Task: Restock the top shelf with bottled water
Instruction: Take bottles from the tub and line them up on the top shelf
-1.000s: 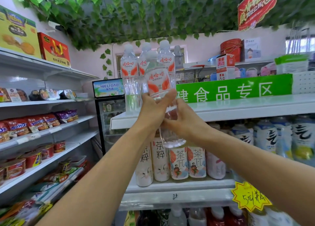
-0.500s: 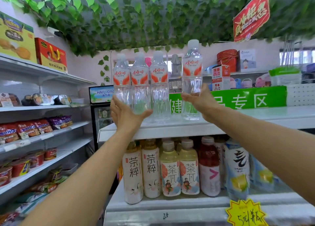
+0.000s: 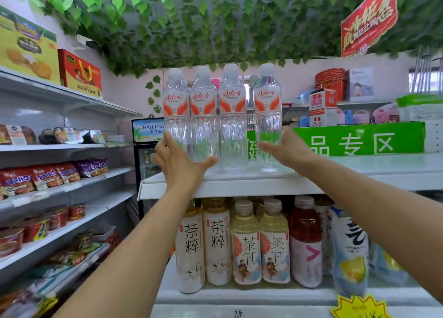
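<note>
Upright on the top shelf, the water bottle — right hand grip low.

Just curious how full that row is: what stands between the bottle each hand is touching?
In the head view, two more water bottles stand between the left hand's bottle and the right hand's bottle.
</note>
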Tool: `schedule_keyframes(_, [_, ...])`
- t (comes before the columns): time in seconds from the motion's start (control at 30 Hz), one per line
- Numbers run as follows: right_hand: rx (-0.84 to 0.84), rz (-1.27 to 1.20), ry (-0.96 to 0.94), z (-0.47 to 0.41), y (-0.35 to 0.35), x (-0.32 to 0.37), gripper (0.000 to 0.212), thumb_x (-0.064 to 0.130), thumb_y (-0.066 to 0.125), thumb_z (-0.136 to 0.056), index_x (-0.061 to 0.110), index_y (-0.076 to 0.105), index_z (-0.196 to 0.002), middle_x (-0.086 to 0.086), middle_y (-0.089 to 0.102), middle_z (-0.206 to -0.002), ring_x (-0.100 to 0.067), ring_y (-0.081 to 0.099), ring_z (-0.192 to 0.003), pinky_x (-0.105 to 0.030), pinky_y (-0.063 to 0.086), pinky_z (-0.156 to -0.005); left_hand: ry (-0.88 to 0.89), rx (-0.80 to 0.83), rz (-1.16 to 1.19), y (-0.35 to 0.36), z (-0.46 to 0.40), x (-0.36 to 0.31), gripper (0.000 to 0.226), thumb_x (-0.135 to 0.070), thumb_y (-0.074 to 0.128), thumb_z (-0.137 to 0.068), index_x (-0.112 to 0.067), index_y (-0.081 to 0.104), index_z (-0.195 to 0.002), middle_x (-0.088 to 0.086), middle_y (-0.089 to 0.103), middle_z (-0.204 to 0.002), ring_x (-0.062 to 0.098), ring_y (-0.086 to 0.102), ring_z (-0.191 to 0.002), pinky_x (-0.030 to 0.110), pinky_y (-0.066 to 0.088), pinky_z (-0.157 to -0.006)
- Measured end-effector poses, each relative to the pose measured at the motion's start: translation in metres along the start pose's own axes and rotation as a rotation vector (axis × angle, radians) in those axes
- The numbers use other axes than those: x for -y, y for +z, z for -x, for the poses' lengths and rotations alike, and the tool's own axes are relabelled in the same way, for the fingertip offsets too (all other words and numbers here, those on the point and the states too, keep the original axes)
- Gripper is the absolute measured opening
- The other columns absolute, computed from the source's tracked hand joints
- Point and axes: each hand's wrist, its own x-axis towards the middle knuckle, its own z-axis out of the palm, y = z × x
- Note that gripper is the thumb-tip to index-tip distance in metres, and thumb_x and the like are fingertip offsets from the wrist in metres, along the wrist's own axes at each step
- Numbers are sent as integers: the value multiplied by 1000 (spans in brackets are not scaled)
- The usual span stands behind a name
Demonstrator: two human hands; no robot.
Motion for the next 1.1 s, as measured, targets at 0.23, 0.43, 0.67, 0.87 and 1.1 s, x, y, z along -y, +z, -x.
schedule_keyframes(0.23, [17, 36, 53, -15, 10, 3, 66, 34, 67, -92, 0, 36, -140, -13, 53, -130, -28, 51, -122, -34, 41, -95, 781, -135, -396, 28, 17, -2, 90, -49, 64, -85, -27, 13, -157, 2, 3, -165, 24, -2, -152, 45, 3, -123])
schedule_keyframes(0.43, [19, 100, 62, -28, 21, 2, 65, 35, 66, -92, 0, 39, -140, -13, 54, -123, -26, 53, -115, -34, 42, -92, 863, 70, -532, 43, 7, -12, 59, -48, 44, -94, -37, 33, -150, -10, -4, -165, 17, -20, -150, 41, -15, -120])
schedule_keyframes(0.67, [33, 112, 72, -34, 29, 5, 73, 33, 64, -94, -2, 28, -148, -17, 40, -149, -31, 41, -135, -34, 36, -106, 830, 123, -515, 42, 10, -11, 62, -42, 51, -95, -34, 28, -152, -12, -9, -164, 14, -19, -150, 39, -19, -119])
schedule_keyframes(0.87, [105, 182, 86, -31, 26, 4, 76, 31, 63, -95, 0, 21, -151, -18, 36, -151, -31, 39, -137, -36, 35, -109, 830, 117, -505, 42, 10, -12, 60, -39, 52, -95, -32, 33, -151, -9, -5, -165, 17, -15, -151, 42, -16, -120])
schedule_keyframes(1.1, [-147, 391, -254, 40, -10, -7, 56, 30, 59, -96, 10, 39, -145, -12, 53, -137, -30, 47, -128, -48, 42, -104, 673, 81, -323, 16, 52, -25, 60, -37, 67, -87, -28, 47, -143, -5, 38, -154, 19, 26, -145, 43, 8, -122])
